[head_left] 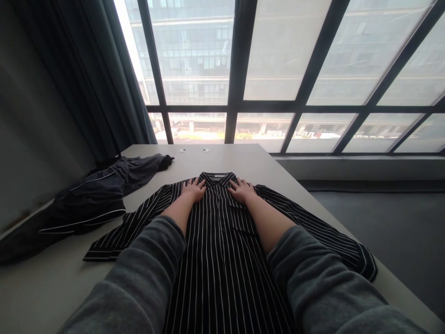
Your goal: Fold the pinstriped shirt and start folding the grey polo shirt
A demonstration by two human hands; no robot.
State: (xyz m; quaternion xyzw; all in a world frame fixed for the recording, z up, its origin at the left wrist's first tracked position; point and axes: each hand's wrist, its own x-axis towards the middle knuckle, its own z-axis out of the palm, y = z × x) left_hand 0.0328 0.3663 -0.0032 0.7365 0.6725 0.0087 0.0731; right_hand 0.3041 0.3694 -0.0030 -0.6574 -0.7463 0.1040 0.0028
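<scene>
A black shirt with white stripes [222,250] lies flat and front side up, its collar at the far end and its sleeves spread to both sides. Just left of the collar, my left hand [194,189] rests on the shirt's shoulder with fingers spread. My right hand [242,190] lies on the opposite shoulder, its fingers also apart. Neither hand grips the cloth. Both my forearms, in grey sleeves, cover parts of the shirt's sides, and its lower hem runs out of view.
The shirt lies on a white table [236,157] with two small round inserts near its far edge. Dark clothing with white piping [100,195] is heaped at the left. A dark curtain [83,69] and large windows [194,55] stand behind; floor shows on the right.
</scene>
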